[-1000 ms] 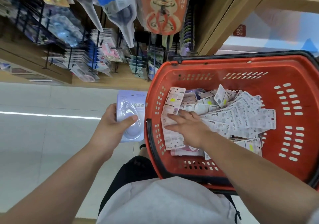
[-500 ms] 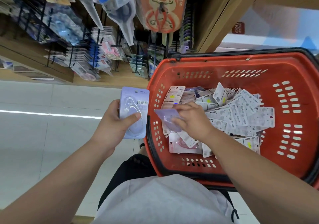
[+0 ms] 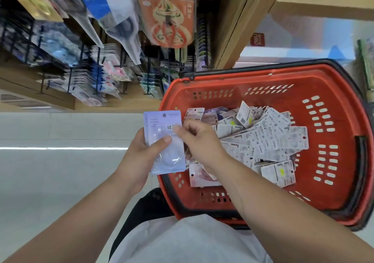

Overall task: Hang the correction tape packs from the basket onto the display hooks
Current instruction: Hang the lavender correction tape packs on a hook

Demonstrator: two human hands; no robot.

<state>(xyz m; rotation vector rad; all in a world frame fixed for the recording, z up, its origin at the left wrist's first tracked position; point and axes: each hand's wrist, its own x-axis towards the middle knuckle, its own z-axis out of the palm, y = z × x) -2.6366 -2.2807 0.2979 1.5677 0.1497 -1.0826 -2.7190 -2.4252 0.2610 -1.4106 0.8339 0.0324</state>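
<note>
Correction tape packs are heaped loose in the red basket, most lying back-side up w/ printed labels showing; one pink-fronted pack is seen near the front-left corner. A pale lilac pack, w/ a second apparently stacked behind it, is held upright just outside the basket's left rim. It is gripped by the left hand, thumb across the clear blister, & its right edge is pinched by the right hand w/ curled fingers. Display hooks w/ hanging stationery are seen at upper left, well apart from the held pack.
</note>
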